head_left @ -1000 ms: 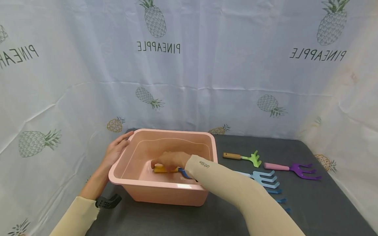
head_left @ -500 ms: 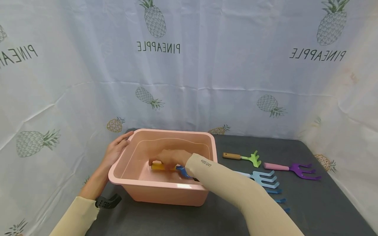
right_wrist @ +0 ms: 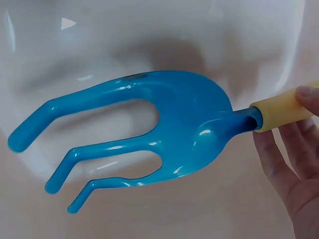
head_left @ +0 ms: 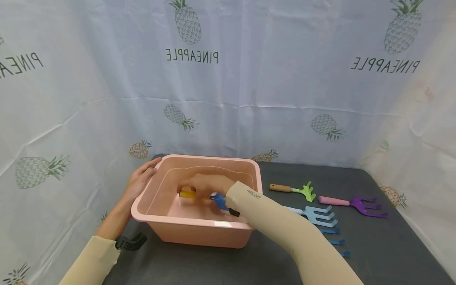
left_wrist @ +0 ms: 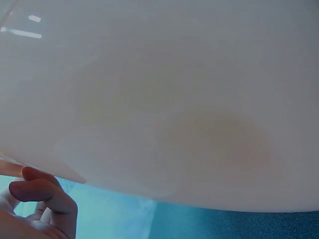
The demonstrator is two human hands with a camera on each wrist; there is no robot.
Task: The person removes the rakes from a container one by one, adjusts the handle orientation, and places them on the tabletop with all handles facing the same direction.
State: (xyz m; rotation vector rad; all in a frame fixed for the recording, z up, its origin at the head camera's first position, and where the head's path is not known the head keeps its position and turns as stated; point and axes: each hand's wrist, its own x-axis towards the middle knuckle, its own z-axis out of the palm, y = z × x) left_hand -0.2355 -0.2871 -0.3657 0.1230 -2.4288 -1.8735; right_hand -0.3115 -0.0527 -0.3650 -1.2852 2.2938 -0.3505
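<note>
My right hand (head_left: 204,185) grips the yellow handle of a hand rake (head_left: 219,201) inside a pink plastic basin (head_left: 192,233). In the right wrist view, the rake's blue head (right_wrist: 189,124) has three bent tines pointing left, over the basin's interior. Thumb and fingers close around its handle (right_wrist: 281,109). My left hand (head_left: 138,184) holds the basin's left rim. The left wrist view shows the basin's outer wall (left_wrist: 164,99) filling most of the frame, with bent fingers (left_wrist: 50,191) at the rim.
Right of the basin lie a green rake (head_left: 305,191) with a wooden handle, a purple rake (head_left: 361,206) with a pink handle and a light-blue rake (head_left: 318,215). Several darker blue tines (head_left: 336,242) show past my right sleeve. A pineapple-print curtain (head_left: 231,79) surrounds the dark table (head_left: 171,265).
My right hand has risen slightly and shifted left with the hand rake, and more of its blue head shows. The left hand and the basin stay in place.
</note>
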